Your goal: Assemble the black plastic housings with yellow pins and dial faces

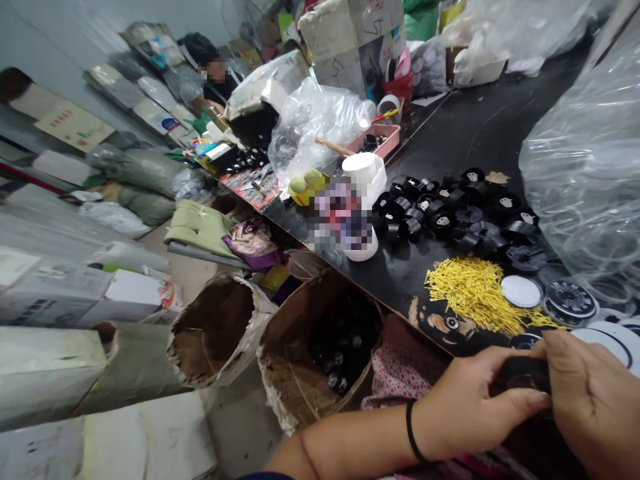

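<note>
My left hand [483, 390], a black band round its wrist, grips a black round plastic part [524, 373] at the lower right. Against the other side of the part my right hand [587, 393] is closed, its fingers partly hidden. Just beyond the hands lies a heap of small yellow plastic pins [463, 290]. A white disc [521, 291] and a black dial disc with white markings [570, 298] rest beside the pins. Farther back are several black cylindrical housings [443, 217] in a loose pile.
Clear plastic bags [585, 153] of rings bulge at the right of the black table [480, 120]. A pink tray [393, 138] and white cup [363, 170] stand farther back. Below the edge, a carton [285, 360] holds black parts. Another person [215, 73] sits at the far end.
</note>
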Tool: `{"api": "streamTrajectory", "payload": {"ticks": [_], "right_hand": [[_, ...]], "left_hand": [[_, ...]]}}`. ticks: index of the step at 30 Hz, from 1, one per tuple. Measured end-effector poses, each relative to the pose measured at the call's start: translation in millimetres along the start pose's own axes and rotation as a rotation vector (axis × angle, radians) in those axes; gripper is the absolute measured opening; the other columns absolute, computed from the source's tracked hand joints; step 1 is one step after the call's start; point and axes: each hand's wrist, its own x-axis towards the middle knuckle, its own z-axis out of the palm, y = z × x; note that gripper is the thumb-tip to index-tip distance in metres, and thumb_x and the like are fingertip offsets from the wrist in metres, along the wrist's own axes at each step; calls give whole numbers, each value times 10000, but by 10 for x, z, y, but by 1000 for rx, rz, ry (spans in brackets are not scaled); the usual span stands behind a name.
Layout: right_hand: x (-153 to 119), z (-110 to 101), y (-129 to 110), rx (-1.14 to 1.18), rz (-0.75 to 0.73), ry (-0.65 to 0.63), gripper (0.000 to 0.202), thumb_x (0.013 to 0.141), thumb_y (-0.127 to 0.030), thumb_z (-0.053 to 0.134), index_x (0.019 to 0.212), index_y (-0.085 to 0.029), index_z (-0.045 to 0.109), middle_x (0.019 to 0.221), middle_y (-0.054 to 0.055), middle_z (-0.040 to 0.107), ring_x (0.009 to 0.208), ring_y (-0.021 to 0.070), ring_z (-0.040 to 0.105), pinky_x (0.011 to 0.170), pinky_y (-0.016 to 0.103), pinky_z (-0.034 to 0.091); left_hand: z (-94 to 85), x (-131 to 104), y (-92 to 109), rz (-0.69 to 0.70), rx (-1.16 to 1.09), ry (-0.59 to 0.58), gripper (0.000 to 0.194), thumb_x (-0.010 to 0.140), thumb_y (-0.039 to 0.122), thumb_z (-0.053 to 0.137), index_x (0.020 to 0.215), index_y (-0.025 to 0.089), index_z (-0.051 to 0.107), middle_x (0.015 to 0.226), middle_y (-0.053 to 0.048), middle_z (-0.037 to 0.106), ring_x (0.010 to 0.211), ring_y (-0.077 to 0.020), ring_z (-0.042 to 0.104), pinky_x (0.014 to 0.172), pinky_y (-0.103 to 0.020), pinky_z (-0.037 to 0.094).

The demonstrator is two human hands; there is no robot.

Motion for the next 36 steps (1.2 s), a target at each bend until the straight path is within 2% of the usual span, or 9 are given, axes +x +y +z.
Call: {"api": "streamTrajectory", "payload": {"ticks": [7, 11, 16, 20, 23, 28, 30, 33, 36], "right_hand": [[105, 117, -185, 268, -51, -182, 459, 972, -526, 357, 694, -253, 598, 642, -11, 629, 592, 160, 577, 548, 281, 412], [81, 118, -139, 266, 103, -152, 393, 946, -578, 405, 870, -287, 658, 818, -28, 697, 743, 165, 631, 639, 277, 443], [103, 176, -253, 391, -52, -370, 375, 941, -542, 424, 809, -289, 666, 824, -32, 697, 748, 159, 636, 675, 274, 475], [77, 102, -211, 379, 3, -353, 384, 909, -555, 452, 785, -276, 686, 790, -21, 714, 704, 147, 674, 615, 224, 512], [35, 52, -151, 382, 62, -327, 385, 885, -567, 473, 779, -272, 695, 779, -14, 723, 687, 145, 690, 587, 193, 525], [53, 94, -91, 416, 63, -320, 368, 868, -574, 493, 849, -273, 702, 840, 5, 733, 723, 170, 699, 615, 217, 539], [85, 111, -78, 406, 116, -267, 389, 845, -575, 535, 1030, -264, 680, 872, 19, 730, 710, 177, 692, 596, 236, 532], [103, 76, -112, 454, 165, -323, 399, 859, -529, 537, 1119, -242, 635, 864, 28, 707, 727, 180, 670, 609, 257, 515], [74, 6, -169, 540, 212, -432, 300, 893, -455, 496, 1028, -228, 639, 825, 23, 675, 743, 172, 637, 656, 273, 494]], "left_hand": [[-643, -320, -112, -87, 143, 87, 427, 836, 372, 650, 1226, 198, 654, 1180, -99, 713, 1093, -275, 650, 998, -415, 473], [-1157, -483, -145, 119, 517, 535, 388, 828, 329, 664, 1207, 250, 660, 1349, -88, 620, 1334, -295, 473, 1152, -496, 281], [-1299, 252, 89, 467, 874, 583, 454, 953, 267, 478, 1403, 211, 458, 1491, -123, 471, 1391, -225, 411, 1166, -439, 287], [-1373, 986, 225, 499, 1081, 636, 390, 908, 182, 541, 1294, 129, 560, 1519, -188, 408, 1404, -297, 382, 1160, -469, 316], [-1436, 1145, 212, 501, 1066, 661, 309, 923, 109, 470, 1187, 125, 629, 1425, -183, 521, 1332, -273, 474, 1148, -466, 342], [-1288, 699, 220, 535, 1005, 609, 309, 958, 121, 410, 1169, 166, 631, 1392, -126, 568, 1307, -196, 509, 1135, -395, 378], [-1083, 417, 196, 524, 897, 446, 257, 950, 142, 456, 1102, 210, 652, 1346, -89, 611, 1265, -175, 550, 1094, -355, 424], [-738, 63, 82, 416, 521, 132, 187, 910, 191, 563, 1074, 243, 637, 1334, -83, 614, 1234, -199, 577, 1025, -358, 481], [-527, -99, -60, 221, 101, 107, 247, 861, 210, 646, 1101, 250, 605, 1345, -90, 603, 1142, -207, 639, 962, -359, 522]]}}
